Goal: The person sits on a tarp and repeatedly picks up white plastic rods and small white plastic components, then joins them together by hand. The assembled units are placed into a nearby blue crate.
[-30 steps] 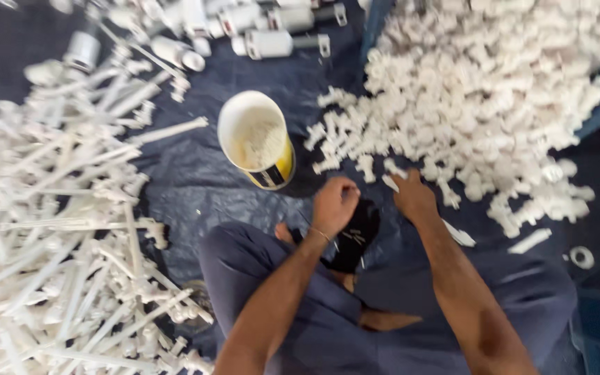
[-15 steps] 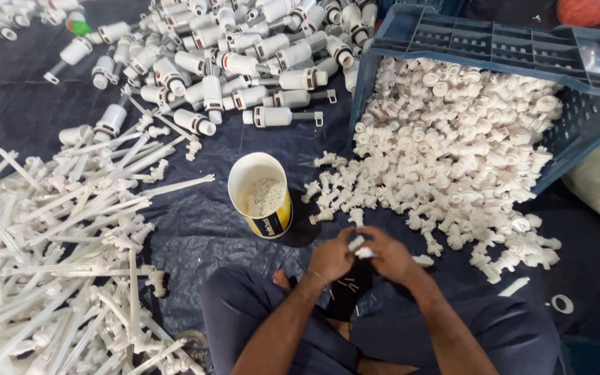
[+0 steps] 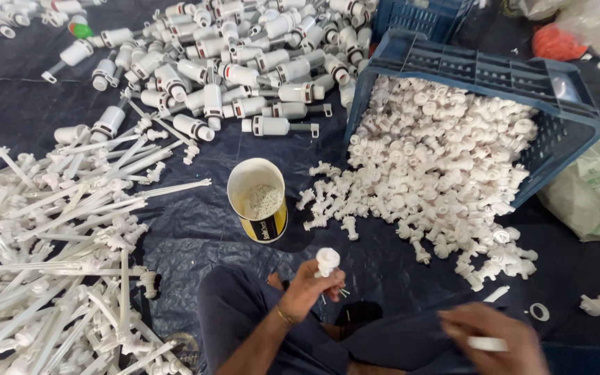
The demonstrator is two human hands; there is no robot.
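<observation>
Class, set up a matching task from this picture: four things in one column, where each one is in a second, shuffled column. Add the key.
1. white fitting
2. blue crate
3. round tub
4. long white rods

A. heaped at the left
B. tipped on its side, upper right
C. held in the left hand
D. upright in the middle, open

Pairs: 1-C, 2-B, 3-D, 4-A
</observation>
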